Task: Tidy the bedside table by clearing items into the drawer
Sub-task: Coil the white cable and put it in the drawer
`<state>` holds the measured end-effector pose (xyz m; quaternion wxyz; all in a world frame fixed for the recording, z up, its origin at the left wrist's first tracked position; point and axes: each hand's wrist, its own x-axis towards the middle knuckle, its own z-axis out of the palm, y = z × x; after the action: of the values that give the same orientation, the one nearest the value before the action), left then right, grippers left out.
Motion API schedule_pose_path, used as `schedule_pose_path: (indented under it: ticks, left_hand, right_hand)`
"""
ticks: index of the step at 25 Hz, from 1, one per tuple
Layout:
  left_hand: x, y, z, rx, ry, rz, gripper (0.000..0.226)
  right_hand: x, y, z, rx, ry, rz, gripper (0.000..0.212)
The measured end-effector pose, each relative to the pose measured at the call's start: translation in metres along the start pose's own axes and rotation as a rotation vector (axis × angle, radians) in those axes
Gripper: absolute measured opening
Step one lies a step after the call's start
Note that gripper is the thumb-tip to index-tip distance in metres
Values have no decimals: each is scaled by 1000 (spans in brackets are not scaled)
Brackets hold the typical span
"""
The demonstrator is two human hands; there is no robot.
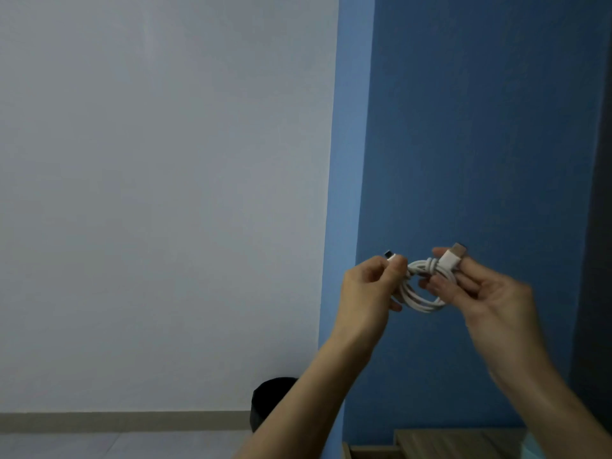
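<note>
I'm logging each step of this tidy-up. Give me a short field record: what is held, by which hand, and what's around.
held item: white cable, coiled, one turn wrapped round the bundle
left hand: pinches the small plug end
right hand: holds the coil and the larger plug
backdrop: blue wall
below: wooden table edge, black bin

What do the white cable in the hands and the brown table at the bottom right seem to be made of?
The white cable: soft plastic or rubber sheath, smooth and matte; it bends into tight loops without creasing. Its larger plug: hard white plastic, tip possibly metal, but blurred. The table: wood or wood-look laminate, matte, with brown grain streaks.
</note>
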<state>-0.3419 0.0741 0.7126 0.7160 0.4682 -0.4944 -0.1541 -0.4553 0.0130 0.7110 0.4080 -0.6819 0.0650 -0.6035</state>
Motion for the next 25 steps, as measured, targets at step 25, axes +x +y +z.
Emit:
schedule_pose_path:
  ticks: [25]
  left_hand:
    - [-7,-3,16,84,-228,124,12]
  right_hand:
    - [2,6,-12,256,157,263,15]
